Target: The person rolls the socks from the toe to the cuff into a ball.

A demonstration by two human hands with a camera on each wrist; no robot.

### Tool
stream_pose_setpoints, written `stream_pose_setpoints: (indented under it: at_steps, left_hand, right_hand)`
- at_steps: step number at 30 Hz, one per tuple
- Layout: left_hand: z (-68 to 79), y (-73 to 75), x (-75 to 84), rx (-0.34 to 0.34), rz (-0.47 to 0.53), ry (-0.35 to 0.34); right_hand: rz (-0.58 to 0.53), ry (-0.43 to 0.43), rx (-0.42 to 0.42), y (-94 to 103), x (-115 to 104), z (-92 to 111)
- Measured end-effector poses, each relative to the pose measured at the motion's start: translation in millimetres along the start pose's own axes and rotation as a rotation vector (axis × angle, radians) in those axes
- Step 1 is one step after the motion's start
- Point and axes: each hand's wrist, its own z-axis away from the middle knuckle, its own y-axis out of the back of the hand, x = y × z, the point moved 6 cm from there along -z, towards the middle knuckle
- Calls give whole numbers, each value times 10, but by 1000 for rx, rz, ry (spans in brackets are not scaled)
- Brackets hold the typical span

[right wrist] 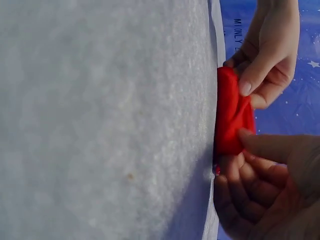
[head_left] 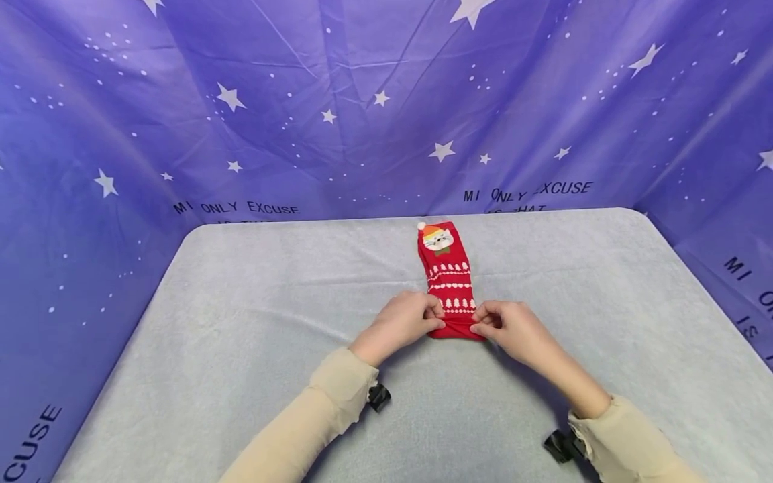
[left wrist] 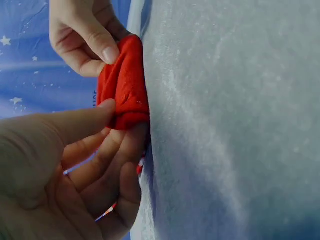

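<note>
A red sock (head_left: 449, 275) with white tree patterns and a cat face in an orange hat lies lengthwise on the table, its near end folded over. At the left side of that folded end my left hand (head_left: 406, 320) pinches the fabric between thumb and fingers. My right hand (head_left: 512, 330) pinches the opposite side. Up close in the left wrist view, the plain red fold (left wrist: 127, 87) is bunched between both thumbs. The right wrist view shows the same red cloth (right wrist: 232, 115) gripped from both sides; most of the sock is hidden there.
A grey cloth-covered table (head_left: 241, 349) spreads around the sock. Behind and beside it hangs a purple curtain (head_left: 338, 147) with white stars and lettering. Black wrist devices sit at the left cuff (head_left: 379, 397) and the right cuff (head_left: 561, 445).
</note>
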Motion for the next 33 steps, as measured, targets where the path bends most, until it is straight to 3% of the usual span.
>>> stream_pose_setpoints:
  at_steps: [7,14,16,24,28,33]
  left_hand:
    - [-16,-2,63,49,-168,24]
    - [-17,-66,205,28,-315,-181]
    - [-4,-80,214,6,-338,-209]
    - [25,-47,175,-57,-323,-160]
    - [9,-41,188,-38,-365,-140]
    - [10,-3,134,21,-292,-104]
  right_hand:
    - [126,-10,42,-10,-3,-29]
    - [204,54,71,-12,-66,-47]
    - [217,75,65,-16,-86,-42]
    - [233,160,13,-3,-100,-22]
    - [267,173,11,-16,-119,-24]
    - [263,190,61,-9,-141,-21]
